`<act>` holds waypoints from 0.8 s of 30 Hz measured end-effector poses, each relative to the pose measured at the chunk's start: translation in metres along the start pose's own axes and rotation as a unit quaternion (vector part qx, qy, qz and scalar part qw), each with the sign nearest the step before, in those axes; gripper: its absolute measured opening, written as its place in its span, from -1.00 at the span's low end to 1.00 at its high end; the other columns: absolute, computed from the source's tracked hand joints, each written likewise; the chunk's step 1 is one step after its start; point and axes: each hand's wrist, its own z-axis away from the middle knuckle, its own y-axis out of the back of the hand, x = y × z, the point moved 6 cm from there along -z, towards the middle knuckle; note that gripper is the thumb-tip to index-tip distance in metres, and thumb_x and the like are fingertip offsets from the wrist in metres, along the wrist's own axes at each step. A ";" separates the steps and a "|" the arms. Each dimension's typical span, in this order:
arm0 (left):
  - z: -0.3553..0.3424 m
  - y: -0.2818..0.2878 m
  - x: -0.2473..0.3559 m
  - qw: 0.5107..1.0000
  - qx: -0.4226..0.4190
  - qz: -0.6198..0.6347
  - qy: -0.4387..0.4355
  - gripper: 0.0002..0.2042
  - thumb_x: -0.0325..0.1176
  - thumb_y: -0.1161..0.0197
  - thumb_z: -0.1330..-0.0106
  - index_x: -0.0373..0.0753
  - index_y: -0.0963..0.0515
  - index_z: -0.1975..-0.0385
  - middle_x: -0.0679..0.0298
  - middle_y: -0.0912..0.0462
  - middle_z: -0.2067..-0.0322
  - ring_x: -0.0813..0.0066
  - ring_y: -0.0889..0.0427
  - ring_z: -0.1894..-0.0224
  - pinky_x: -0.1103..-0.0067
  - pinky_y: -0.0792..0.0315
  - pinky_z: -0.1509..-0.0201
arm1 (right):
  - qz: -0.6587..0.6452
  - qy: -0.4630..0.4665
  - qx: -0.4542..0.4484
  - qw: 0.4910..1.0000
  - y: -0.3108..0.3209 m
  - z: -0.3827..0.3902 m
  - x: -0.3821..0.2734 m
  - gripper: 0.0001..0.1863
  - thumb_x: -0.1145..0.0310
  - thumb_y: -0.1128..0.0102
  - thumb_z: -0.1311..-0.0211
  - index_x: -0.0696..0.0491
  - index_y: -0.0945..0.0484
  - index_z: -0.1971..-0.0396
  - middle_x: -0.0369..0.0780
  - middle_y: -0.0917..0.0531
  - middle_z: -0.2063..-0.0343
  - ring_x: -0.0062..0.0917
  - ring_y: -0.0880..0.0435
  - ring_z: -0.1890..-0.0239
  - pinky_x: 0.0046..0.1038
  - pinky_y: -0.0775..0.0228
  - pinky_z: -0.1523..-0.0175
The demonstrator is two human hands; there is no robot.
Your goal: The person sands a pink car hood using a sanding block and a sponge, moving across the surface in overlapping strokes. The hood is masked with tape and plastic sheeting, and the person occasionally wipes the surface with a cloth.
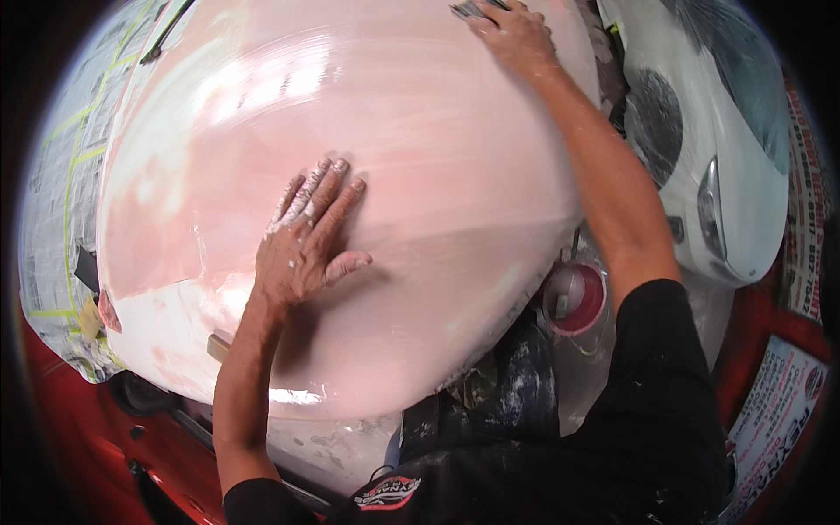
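Observation:
A wide car hood (420, 289), patchy pink and white with a wet shine, spreads out beneath both my hands. My left hand (306, 236) lies on its middle, fingers outstretched and thumb apart, with white residue on the fingers. Far off at the upper right, my right hand (518, 39) is closed on dark grey sandpaper (472, 9), pressed against the hood near its right side. The top of the picture cuts off part of the sandpaper, and whether a block backs it I cannot tell. Beside my left forearm, a small tan block (218, 347) rests on the hood, partly covered.
Masking sheet with yellow-green tape (74, 175) covers the left side. A bucket (575, 299) with reddish contents stands below the hood's right edge. Beyond it is a white car (744, 201) under plastic. Red bodywork (79, 429) is at lower left, printed signs (774, 420) at right.

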 end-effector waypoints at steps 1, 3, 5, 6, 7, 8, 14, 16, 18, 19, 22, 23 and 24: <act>-0.003 0.000 0.000 1.000 0.003 0.002 -0.005 -0.13 0.39 -0.09 -0.30 -0.15 -0.34 -0.45 0.10 -0.26 -0.48 0.09 -0.14 -0.56 0.19 0.00 -0.62 | 0.043 -0.017 0.024 0.999 -0.010 0.006 0.003 -0.52 -0.04 -0.09 -0.43 -0.19 -0.58 -0.24 -0.01 -0.61 -0.06 0.09 -0.60 -0.02 0.03 -0.52 -0.05; -0.005 0.004 -0.009 0.997 0.065 0.033 -0.018 -0.30 0.20 -0.15 -0.40 -0.23 -0.45 -0.35 0.02 -0.42 -0.37 0.03 -0.34 -0.44 0.17 -0.14 -0.55 | 0.036 -0.013 0.000 0.999 -0.022 0.054 -0.049 -0.56 -0.04 -0.13 -0.41 -0.27 -0.57 -0.21 0.04 -0.60 0.01 0.10 -0.61 0.07 0.08 -0.56 0.03; -0.021 0.008 -0.012 0.986 0.081 0.102 0.103 -0.42 0.06 -0.19 -0.43 -0.26 -0.50 -0.27 0.01 -0.50 -0.26 0.04 -0.47 -0.30 0.15 -0.27 -0.43 | -0.042 -0.011 -0.022 0.999 -0.004 0.112 -0.114 -0.50 0.02 -0.19 -0.38 -0.24 -0.53 -0.28 0.06 -0.48 -0.10 0.08 -0.53 -0.03 0.13 -0.46 -0.09; -0.038 0.004 -0.007 0.974 0.089 0.143 0.154 -0.48 -0.02 -0.21 -0.44 -0.27 -0.52 -0.24 0.00 -0.54 -0.21 0.04 -0.53 -0.22 0.14 -0.33 -0.37 | -0.045 -0.025 -0.061 0.997 0.000 0.125 -0.125 -0.44 0.01 -0.21 -0.35 -0.23 -0.50 -0.33 0.07 -0.41 -0.16 0.07 -0.49 -0.06 0.12 -0.44 -0.14; -0.060 0.008 0.004 0.981 0.138 0.064 0.120 -0.57 -0.18 -0.25 -0.42 -0.32 -0.54 -0.17 -0.03 -0.61 -0.05 0.00 -0.61 -0.02 0.16 -0.46 -0.16 | -0.045 -0.043 -0.057 0.996 0.005 0.130 -0.128 -0.41 0.06 -0.24 -0.33 -0.15 -0.48 -0.34 0.05 -0.38 -0.18 0.08 -0.49 -0.08 0.07 -0.43 -0.19; -0.077 0.005 0.008 0.983 0.162 -0.027 0.084 -0.55 -0.18 -0.25 -0.42 -0.34 -0.52 -0.18 -0.07 -0.60 -0.04 -0.05 -0.61 -0.01 0.16 -0.47 -0.14 | -0.099 -0.048 -0.070 0.992 0.010 0.128 -0.124 -0.40 0.09 -0.24 -0.33 -0.13 -0.47 -0.36 0.10 -0.36 -0.21 0.10 -0.46 -0.11 0.08 -0.39 -0.21; -0.167 -0.005 0.058 0.974 0.101 -0.039 0.197 -0.41 -0.13 -0.28 -0.39 -0.38 -0.37 -0.30 -0.30 -0.54 -0.04 -0.31 -0.59 0.03 0.08 -0.52 -0.04 | -0.151 -0.100 0.016 0.983 0.047 0.177 -0.058 -0.34 0.19 -0.25 -0.32 0.04 -0.41 -0.39 0.21 -0.35 -0.25 0.15 -0.40 -0.23 0.08 -0.15 -0.35; -0.184 -0.013 0.061 0.934 0.173 0.117 0.290 -0.37 -0.09 -0.29 -0.37 -0.31 -0.34 -0.33 -0.32 -0.49 -0.10 -0.44 -0.55 0.02 0.00 -0.51 -0.06 | -0.129 -0.148 0.115 0.974 0.040 0.221 -0.014 -0.35 0.18 -0.22 -0.36 0.14 -0.40 -0.38 0.21 -0.37 -0.25 0.08 -0.36 -0.29 0.06 -0.08 -0.39; -0.209 -0.028 0.068 0.954 0.186 0.020 0.236 -0.36 -0.06 -0.33 -0.33 -0.30 -0.35 -0.31 -0.35 -0.49 -0.07 -0.43 -0.55 0.00 -0.02 -0.51 -0.05 | -0.139 -0.238 0.131 0.952 0.024 0.253 0.020 -0.37 0.16 -0.19 -0.40 0.19 -0.41 -0.36 0.22 -0.35 -0.26 0.06 -0.34 -0.31 0.05 -0.07 -0.40; -0.215 -0.034 0.068 0.959 0.190 -0.033 0.209 -0.35 -0.05 -0.35 -0.32 -0.29 -0.35 -0.29 -0.37 -0.50 -0.06 -0.43 -0.55 -0.02 -0.03 -0.51 -0.05 | -0.148 -0.283 0.137 0.938 0.017 0.263 0.031 -0.38 0.15 -0.18 -0.42 0.21 -0.42 -0.34 0.22 -0.35 -0.27 0.05 -0.33 -0.32 0.05 -0.06 -0.40; -0.222 -0.034 0.067 0.978 0.105 0.079 0.161 -0.41 -0.07 -0.34 -0.33 -0.29 -0.38 -0.24 -0.36 -0.51 -0.06 -0.38 -0.55 -0.10 0.00 -0.49 -0.13 | -0.174 -0.303 0.179 0.920 0.004 0.274 0.055 -0.39 0.12 -0.15 -0.46 0.23 -0.42 -0.33 0.22 -0.34 -0.28 0.04 -0.34 -0.31 0.05 -0.03 -0.41; -0.214 -0.028 0.071 0.983 0.073 0.098 0.140 -0.43 -0.14 -0.37 -0.32 -0.20 -0.40 -0.28 -0.29 -0.52 -0.14 -0.32 -0.53 -0.17 0.08 -0.48 -0.23 | -0.181 -0.328 0.168 0.912 0.001 0.277 0.063 -0.40 0.13 -0.12 -0.48 0.23 -0.41 -0.34 0.25 -0.32 -0.29 0.12 -0.35 -0.27 0.05 -0.11 -0.38; -0.195 -0.030 0.074 0.992 0.057 0.085 0.067 -0.42 -0.19 -0.39 -0.29 -0.16 -0.40 -0.30 -0.26 -0.51 -0.17 -0.31 -0.52 -0.19 0.09 -0.48 -0.25 | -0.201 -0.340 0.161 0.905 -0.002 0.282 0.064 -0.40 0.14 -0.12 -0.48 0.23 -0.40 -0.35 0.25 -0.32 -0.28 0.14 -0.35 -0.25 0.04 -0.14 -0.36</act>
